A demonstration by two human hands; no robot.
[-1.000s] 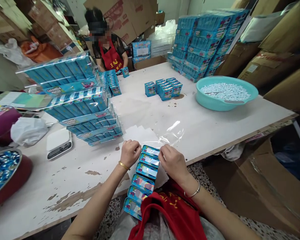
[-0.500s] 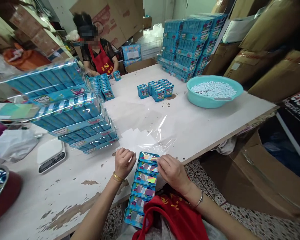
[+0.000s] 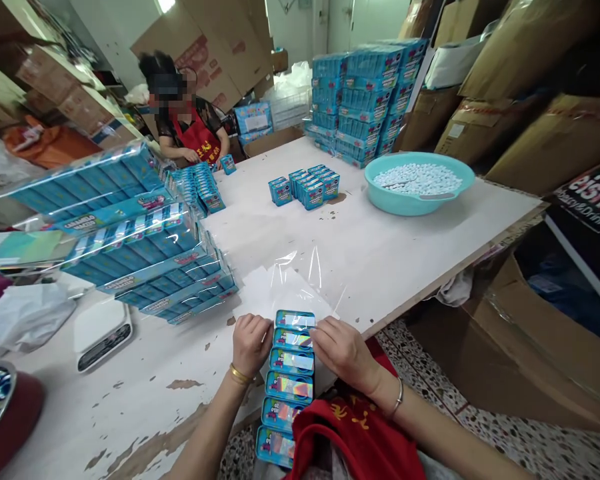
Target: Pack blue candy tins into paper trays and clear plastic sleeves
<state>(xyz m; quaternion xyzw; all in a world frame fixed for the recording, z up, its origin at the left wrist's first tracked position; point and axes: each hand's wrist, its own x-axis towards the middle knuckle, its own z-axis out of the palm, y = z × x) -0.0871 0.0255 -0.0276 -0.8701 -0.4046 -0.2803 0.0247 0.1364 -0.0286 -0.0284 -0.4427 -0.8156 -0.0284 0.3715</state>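
A row of several small blue tins (image 3: 289, 373) runs from the table's near edge down to my lap. My left hand (image 3: 251, 343) is curled against the left side of the row's far end. My right hand (image 3: 343, 351) pinches at the right side of the top tins, fingers closed. A sheet of clear plastic film (image 3: 300, 273) lies over the white paper just beyond the tins, and both hands seem to grip its edge around the row. A red apron (image 3: 353, 433) covers my lap.
Wrapped blue packs (image 3: 145, 247) are stacked at the left, beside a white scale (image 3: 100, 330). A teal basin of white candies (image 3: 416, 181) sits far right, loose blue boxes (image 3: 305, 187) mid-table, more stacks (image 3: 365, 100) behind. A person in a red apron (image 3: 190, 130) works opposite. Cardboard boxes (image 3: 530, 333) crowd the right.
The view has tilted up and shifted. The row of tins and both hands sit slightly lower and closer to me; the film has bunched nearer the tins. Both hands keep their hold.
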